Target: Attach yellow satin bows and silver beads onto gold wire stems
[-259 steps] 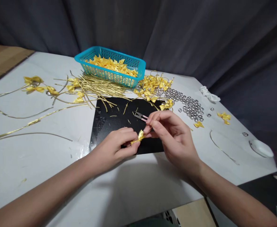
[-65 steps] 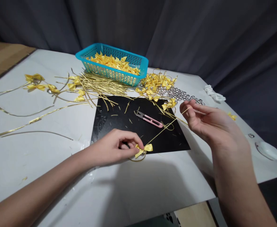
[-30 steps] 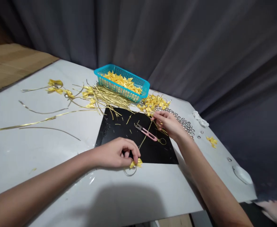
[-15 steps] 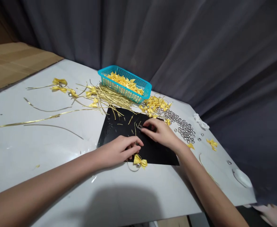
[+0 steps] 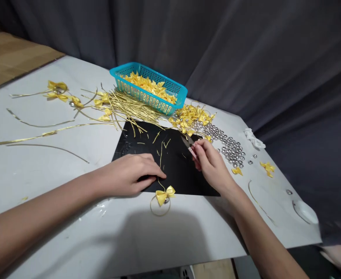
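My right hand [image 5: 212, 162] grips small scissors [image 5: 192, 149] with pinkish handles, their pointed blades slightly parted above the far right of the black mat [image 5: 179, 176]. Palm down on the mat's left side, my left hand [image 5: 135, 172] has its fingertips over a thin gold cord [image 5: 160, 155], pinning it. The cord runs away up the mat and back toward a yellow ribbon bow [image 5: 165, 195] at the near edge. Beside the bow are a silver bead [image 5: 167, 200] and a loop of cord [image 5: 156, 214]. Short cord clippings [image 5: 167, 143] lie on the mat.
Behind the mat stands a blue basket [image 5: 150, 93] of yellow bows, with a bundle of gold cords [image 5: 132, 106] before it. Finished-looking bows [image 5: 192, 116] and silver beads [image 5: 231, 151] are heaped at right. Cardboard [image 5: 16, 58] lies far left; a grey curtain [image 5: 217, 50] hangs behind.
My right hand has drawn the scissors back and to the right, away from the cord. My left hand has shifted slightly left. The view has tilted a little, and the bow shows more fully.
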Tool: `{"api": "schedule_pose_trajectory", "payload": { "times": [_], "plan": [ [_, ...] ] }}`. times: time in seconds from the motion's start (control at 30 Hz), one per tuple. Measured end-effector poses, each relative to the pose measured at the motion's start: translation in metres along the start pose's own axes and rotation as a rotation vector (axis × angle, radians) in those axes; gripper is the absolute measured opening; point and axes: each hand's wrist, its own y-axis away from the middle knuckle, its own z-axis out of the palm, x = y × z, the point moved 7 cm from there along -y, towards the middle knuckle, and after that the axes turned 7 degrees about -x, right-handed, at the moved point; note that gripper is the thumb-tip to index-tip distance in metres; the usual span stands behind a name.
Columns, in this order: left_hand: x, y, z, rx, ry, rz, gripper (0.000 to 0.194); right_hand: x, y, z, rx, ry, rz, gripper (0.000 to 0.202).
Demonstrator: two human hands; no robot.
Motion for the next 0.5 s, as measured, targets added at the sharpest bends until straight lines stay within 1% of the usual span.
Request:
{"api": "schedule_pose_trajectory", "payload": {
  "times": [0.07,0.1,0.2,0.3,0.4,0.5],
  "plan": [
    [0.001,0.000,0.001,-0.019,-0.047,0.039,0.029,0.002,0.006,-0.001,-0.051,-0.239,0.088,0.025],
    [0.001,0.000,0.002,-0.026,-0.068,0.053,0.027,0.001,0.008,0.000,-0.096,-0.312,0.121,0.027],
    [0.003,-0.002,0.007,-0.045,-0.137,0.081,0.027,-0.007,0.016,0.003,-0.237,-0.418,0.167,0.030],
    [0.004,-0.004,0.013,-0.041,-0.234,0.084,0.031,-0.014,0.021,0.007,-0.352,-0.421,0.182,0.033],
    [0.005,-0.004,0.016,-0.005,-0.330,0.077,0.030,-0.016,0.025,0.015,-0.472,-0.325,0.187,0.033],
    [0.005,-0.004,0.015,0.013,-0.317,0.060,0.027,-0.013,0.030,0.023,-0.612,-0.219,0.217,0.033]
  ]
}}
